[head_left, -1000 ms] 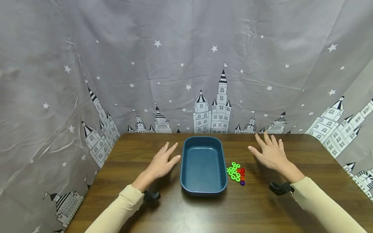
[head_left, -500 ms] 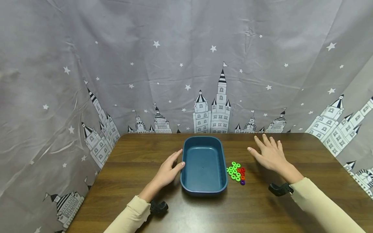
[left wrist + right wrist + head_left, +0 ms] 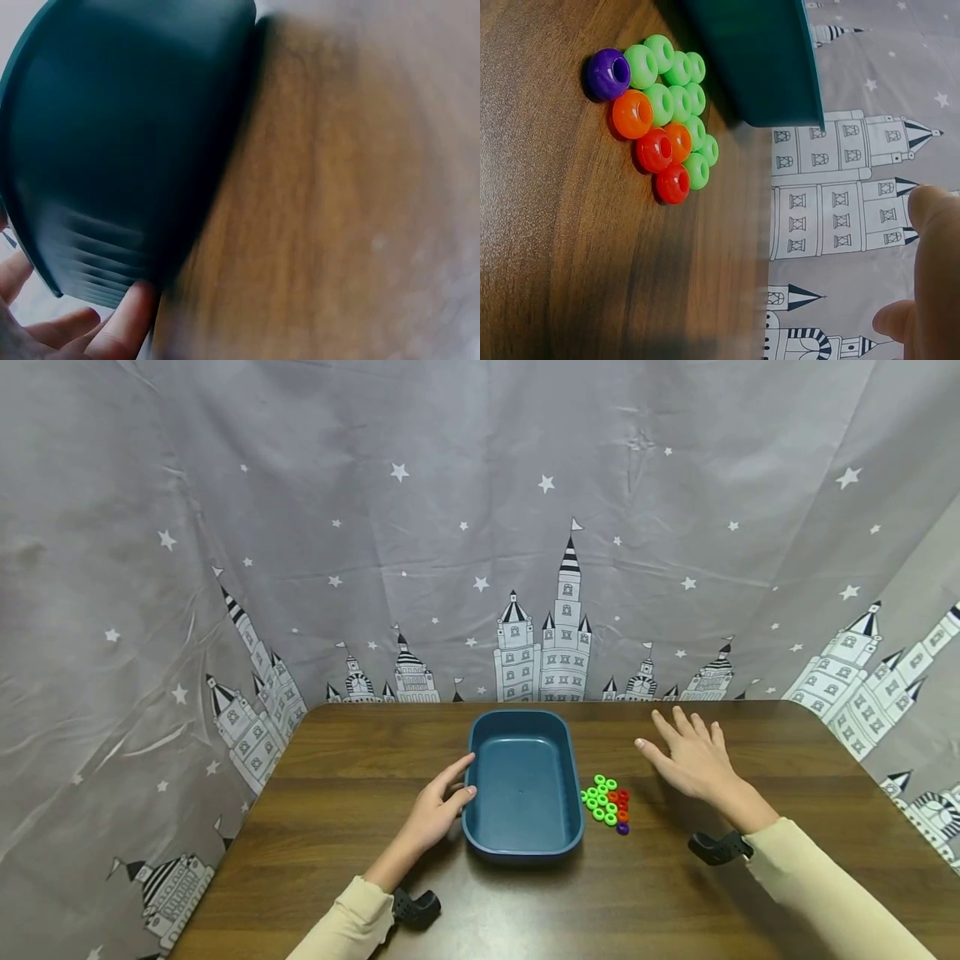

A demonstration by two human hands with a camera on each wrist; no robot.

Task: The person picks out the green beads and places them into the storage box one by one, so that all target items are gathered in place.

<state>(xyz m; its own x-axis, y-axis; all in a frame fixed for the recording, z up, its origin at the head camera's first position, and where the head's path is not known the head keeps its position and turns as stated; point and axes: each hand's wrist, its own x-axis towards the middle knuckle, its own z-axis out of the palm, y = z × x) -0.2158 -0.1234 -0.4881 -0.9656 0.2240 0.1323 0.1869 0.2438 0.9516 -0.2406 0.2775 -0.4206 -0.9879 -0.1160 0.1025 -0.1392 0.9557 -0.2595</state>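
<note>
A deep, dark blue-green plastic tray [image 3: 521, 802] sits upright on the table, just below the centre of the head view. The left hand [image 3: 435, 810], in the lower centre of the frame, touches the tray's left rim with thumb and forefinger, fingers slightly bent; whether it firmly grips or merely rests there, I cannot tell.

Just right of the tray lies a close cluster of ring-shaped beads [image 3: 654, 106]: mostly bright green, with a few orange and red and one purple bead [image 3: 604, 73]. The right hand [image 3: 699, 764], to the right of the frame's centre, is spread above the table, fingers extended, holding nothing.

The work looks barely begun: contact with the tray is made, but every bead in view lies outside it, untouched.

Around this stretch a brown wooden table [image 3: 352, 760] and, across the upper frame, a grey curtain [image 3: 375, 543] printed with stars and castles.
</note>
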